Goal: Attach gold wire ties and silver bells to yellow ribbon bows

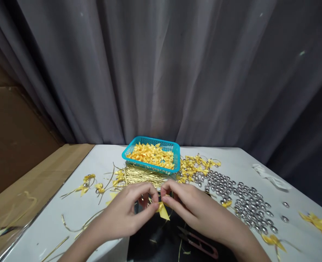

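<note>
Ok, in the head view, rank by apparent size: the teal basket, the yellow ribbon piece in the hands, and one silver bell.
1. Teal basket, largest even though farthest back.
2. Yellow ribbon piece pinched between the left hand and right hand.
3. One silver bell, smallest.

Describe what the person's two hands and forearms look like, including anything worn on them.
Both the left hand and the right hand are bare: no gloves, rings, watch or bracelet show. The forearms are uncovered to the picture's lower edge, with no sleeve in view.
</note>
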Motion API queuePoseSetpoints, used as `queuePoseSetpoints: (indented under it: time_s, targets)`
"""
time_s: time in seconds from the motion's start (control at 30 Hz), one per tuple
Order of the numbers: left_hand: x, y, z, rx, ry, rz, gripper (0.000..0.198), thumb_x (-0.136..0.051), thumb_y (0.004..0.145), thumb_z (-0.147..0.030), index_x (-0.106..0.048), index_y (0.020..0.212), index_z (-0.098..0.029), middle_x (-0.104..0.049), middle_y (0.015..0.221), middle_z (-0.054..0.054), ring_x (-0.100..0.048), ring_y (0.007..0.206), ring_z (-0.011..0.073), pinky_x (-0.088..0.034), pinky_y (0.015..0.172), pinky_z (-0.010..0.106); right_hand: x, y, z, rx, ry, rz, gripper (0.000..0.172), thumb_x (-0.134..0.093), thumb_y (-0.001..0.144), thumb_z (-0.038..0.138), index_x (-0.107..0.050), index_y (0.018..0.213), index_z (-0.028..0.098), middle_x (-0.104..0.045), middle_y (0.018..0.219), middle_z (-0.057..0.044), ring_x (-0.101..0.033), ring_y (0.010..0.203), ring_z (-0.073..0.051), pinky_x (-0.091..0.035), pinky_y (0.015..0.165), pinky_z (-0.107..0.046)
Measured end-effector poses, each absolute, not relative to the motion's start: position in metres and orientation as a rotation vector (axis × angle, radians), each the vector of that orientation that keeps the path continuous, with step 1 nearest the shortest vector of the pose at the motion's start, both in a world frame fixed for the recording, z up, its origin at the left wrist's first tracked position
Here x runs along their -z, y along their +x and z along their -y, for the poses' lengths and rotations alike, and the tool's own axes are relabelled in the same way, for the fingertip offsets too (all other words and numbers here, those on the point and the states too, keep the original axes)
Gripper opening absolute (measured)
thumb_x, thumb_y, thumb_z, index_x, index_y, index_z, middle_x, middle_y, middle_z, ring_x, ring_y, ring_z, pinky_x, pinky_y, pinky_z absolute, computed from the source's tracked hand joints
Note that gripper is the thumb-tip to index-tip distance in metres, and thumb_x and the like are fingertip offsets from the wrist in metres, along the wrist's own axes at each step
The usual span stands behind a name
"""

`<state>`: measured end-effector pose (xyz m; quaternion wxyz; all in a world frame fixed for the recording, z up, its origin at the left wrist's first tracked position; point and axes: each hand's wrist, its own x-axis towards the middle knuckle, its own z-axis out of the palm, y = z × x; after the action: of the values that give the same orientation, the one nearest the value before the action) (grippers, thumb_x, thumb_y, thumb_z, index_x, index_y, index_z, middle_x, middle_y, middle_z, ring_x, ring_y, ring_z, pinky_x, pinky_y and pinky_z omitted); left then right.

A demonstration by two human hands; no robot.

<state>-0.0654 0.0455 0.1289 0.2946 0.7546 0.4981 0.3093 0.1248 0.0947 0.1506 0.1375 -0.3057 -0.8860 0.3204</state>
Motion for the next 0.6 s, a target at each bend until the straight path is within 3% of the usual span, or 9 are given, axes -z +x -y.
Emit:
queuePoseSetpoints:
  time_s: [0.43,0.6]
  targets:
    - [-0.128,-0.077,-0.048,-0.597,2.514,-1.356,0.019,-0.031,0.095,-0.024,-0.048,0.085,-0.019,-0.054,0.079,0.001,-0.051,0.067,0.0139,-0.033,0.057,0.026,-0.148,0.129,-0.101,-0.926,-0.773,2.627,0.017,-0.033,0.097,0.026,-0.047,0.09,0.02,-0.055,0.082,0.001,-0.051,0.074,-0.011,-0.038,0.066,-0.025]
    - [-0.12,-0.077,-0.052,-0.927,2.183,-1.252,0.017,-0.039,0.093,-0.028,-0.05,0.084,-0.02,-0.051,0.077,-0.001,-0.048,0.068,0.0115,-0.036,0.06,0.024,-0.14,0.129,-0.109,-1.262,-0.708,2.292,0.017,-0.034,0.096,0.03,-0.048,0.092,0.02,-0.055,0.082,0.001,-0.048,0.055,-0.006,-0.039,0.054,-0.022]
